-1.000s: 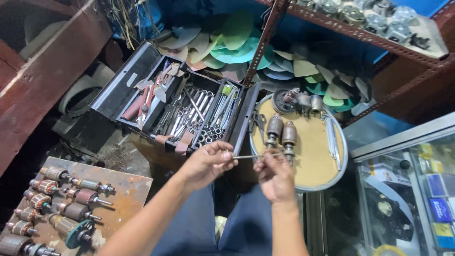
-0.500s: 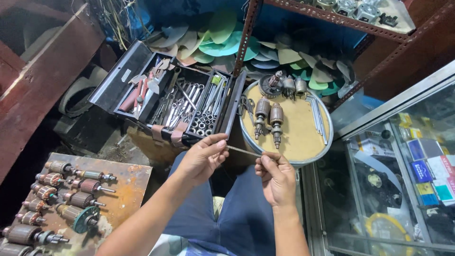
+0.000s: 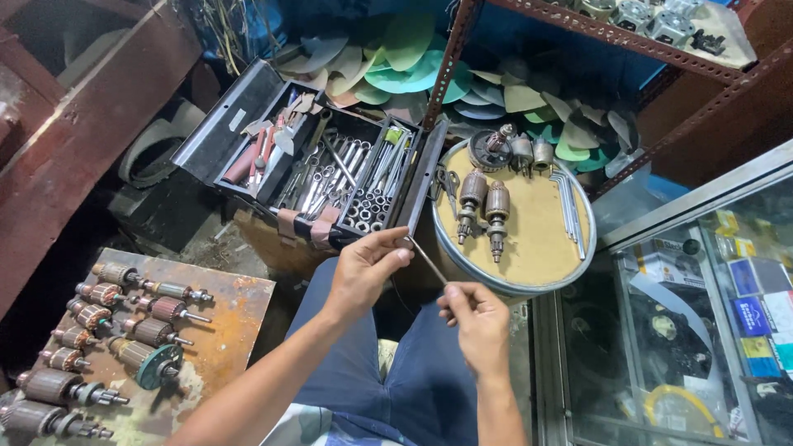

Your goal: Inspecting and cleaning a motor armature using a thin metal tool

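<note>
Head view: I'm holding a thin metal rod [image 3: 428, 261] between both hands, over my lap, just in front of the open toolbox [image 3: 330, 177]. Its long axis is running diagonally, upper end toward my left hand [image 3: 368, 268], lower end toward my right hand [image 3: 477, 324]. Left hand is pinching the upper tip, fingers closed on it, forearm coming up from lower left. Right hand is gripping the lower end, fingers curled, wrist bent inward. Round tray [image 3: 529, 239] with motor armatures [image 3: 485, 202] is sitting just beyond.
</note>
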